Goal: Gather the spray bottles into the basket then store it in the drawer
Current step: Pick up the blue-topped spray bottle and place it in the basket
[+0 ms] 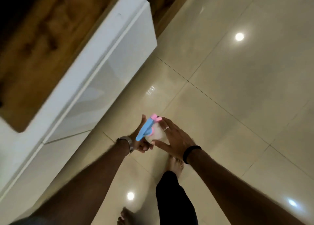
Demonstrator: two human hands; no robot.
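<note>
A small white spray bottle (157, 133) with a blue and pink trigger head hangs in the air above the floor, in the middle of the view. My left hand (139, 140), with a metal watch on the wrist, grips it from below and behind. My right hand (175, 138), with a ring and a black wristband, lies over the bottle's right side with fingers spread against it. No basket is in view. The frame is blurred by motion.
A glossy white cabinet (95, 82) with long drawer fronts and a wooden top (51, 42) runs along the left. Shiny beige floor tiles (237, 97) fill the right side. My bare feet (176, 165) and a dark trouser leg show below the hands.
</note>
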